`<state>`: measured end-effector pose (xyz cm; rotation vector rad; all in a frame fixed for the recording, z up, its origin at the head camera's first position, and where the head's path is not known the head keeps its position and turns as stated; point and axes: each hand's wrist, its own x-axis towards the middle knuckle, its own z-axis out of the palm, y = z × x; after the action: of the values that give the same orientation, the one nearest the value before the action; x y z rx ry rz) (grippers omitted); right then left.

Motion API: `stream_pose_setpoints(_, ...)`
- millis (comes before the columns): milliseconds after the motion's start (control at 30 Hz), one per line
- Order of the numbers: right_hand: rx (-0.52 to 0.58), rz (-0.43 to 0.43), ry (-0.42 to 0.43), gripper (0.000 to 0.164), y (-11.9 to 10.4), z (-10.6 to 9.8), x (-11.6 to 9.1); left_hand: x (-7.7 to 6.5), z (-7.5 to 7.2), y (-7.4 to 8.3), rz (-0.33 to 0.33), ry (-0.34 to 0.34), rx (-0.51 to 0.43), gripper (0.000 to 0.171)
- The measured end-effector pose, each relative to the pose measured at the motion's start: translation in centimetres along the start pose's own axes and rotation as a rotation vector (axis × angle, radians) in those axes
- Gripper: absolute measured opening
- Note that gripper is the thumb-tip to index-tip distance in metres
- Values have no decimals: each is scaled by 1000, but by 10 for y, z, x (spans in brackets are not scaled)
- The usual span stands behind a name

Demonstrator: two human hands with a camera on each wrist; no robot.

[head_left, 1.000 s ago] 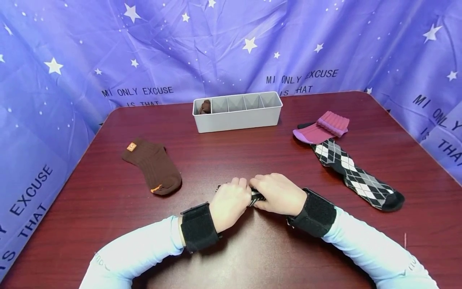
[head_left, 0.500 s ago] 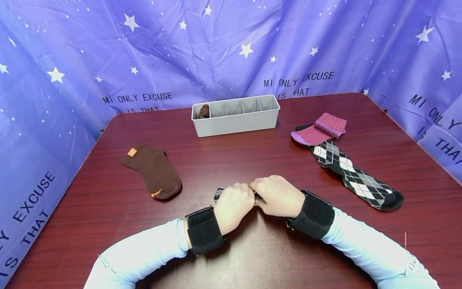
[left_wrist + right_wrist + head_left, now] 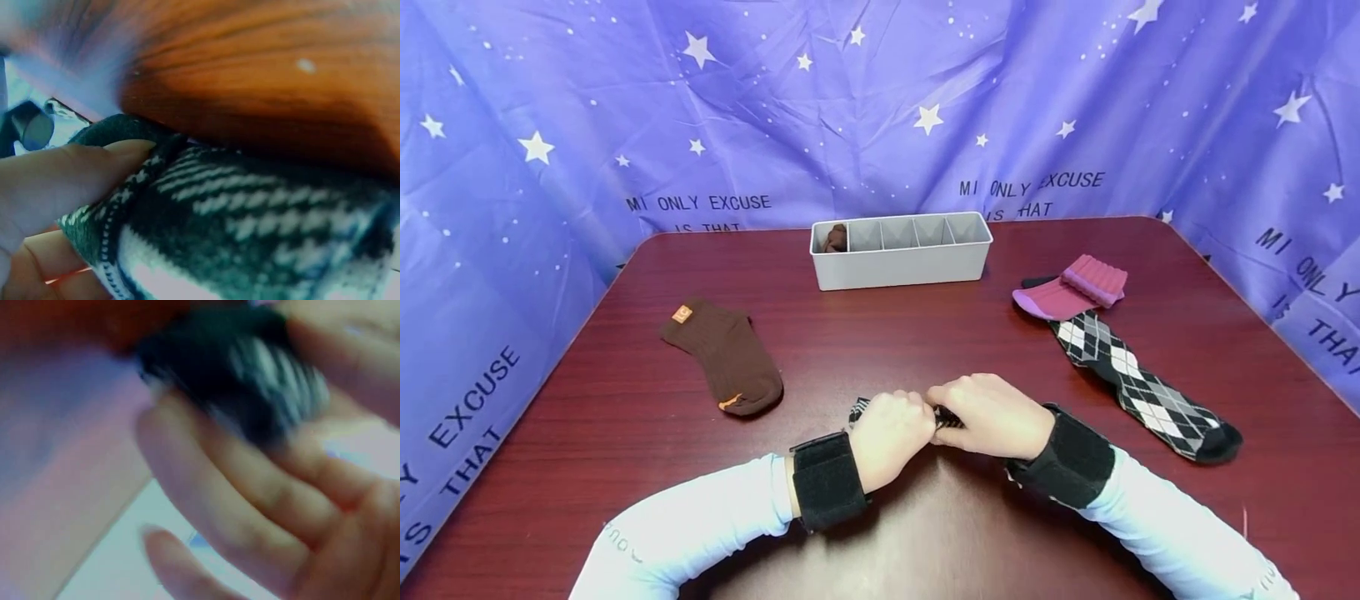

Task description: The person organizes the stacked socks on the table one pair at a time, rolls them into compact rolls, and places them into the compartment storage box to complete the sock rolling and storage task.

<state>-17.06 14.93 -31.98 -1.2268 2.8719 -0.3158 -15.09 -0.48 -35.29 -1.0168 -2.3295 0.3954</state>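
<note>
A black-and-white patterned knit sock [image 3: 858, 411], rolled into a compact bundle, is between both hands low over the table's middle. My left hand [image 3: 891, 437] grips its left part; in the left wrist view the thumb [image 3: 94, 172] presses on the rolled sock [image 3: 250, 219] beside a folded edge. My right hand [image 3: 992, 417] holds the other end, fingers curled. The right wrist view is blurred but has the dark sock [image 3: 237, 381] between thumb and fingers. Most of the bundle is hidden by the hands in the head view.
A pale grey box [image 3: 902, 269] with several compartments stands at the back, a brown bundle [image 3: 835, 239] in its leftmost one. Brown socks [image 3: 726, 358] lie left. At right, pink socks [image 3: 1063, 297] overlap a black-and-white argyle sock [image 3: 1138, 379].
The hands drew closer together over the sock, then parted slightly. More of the sock's left end shows beyond my left hand than a second ago. The head view has shifted a little.
</note>
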Motion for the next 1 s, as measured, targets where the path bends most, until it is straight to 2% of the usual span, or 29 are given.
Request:
stream_pose_setpoints(67, 62, 16, -61, 18, 9, -14, 3, 0, 1, -2, 30, -15, 11, 10)
stream_pose_setpoints(133, 108, 46, -72, 23, 22, -36, 9, 0, 2, -5, 63, -20, 29, 13)
stream_pose_setpoints(200, 135, 105, -19, 27, 40, -61, 21, 0, 3, -7, 93, -19, 55, 14)
stream_pose_setpoints(300, 100, 231, 118, 25, 71, -92, 49, -2, 4, -12, 111, -8, 81, 14)
stream_pose_setpoints(400, 44, 409, 215, 30, 103, -106, 76, -4, 4, -17, 115, 4, 86, 13)
stream_pose_setpoints(500, -5, 562, 253, 33, 129, -105, 95, -7, 5, -21, 127, 34, 57, 12)
stream_pose_setpoints(633, -61, 678, 272, 32, 153, -89, 106, -12, 6, -26, 179, 110, -6, 8)
stream_pose_setpoints(800, -93, 755, 253, 31, 171, -66, 109, -16, 6, -42, 234, 229, -102, 8)
stream_pose_setpoints(933, -71, 782, 208, 27, 178, -53, 113, -13, 7, -66, 226, 341, -128, 12)
stream_pose_setpoints(1000, -54, 777, 206, 24, 179, -48, 117, -12, 10, -79, 204, 373, -170, 15)
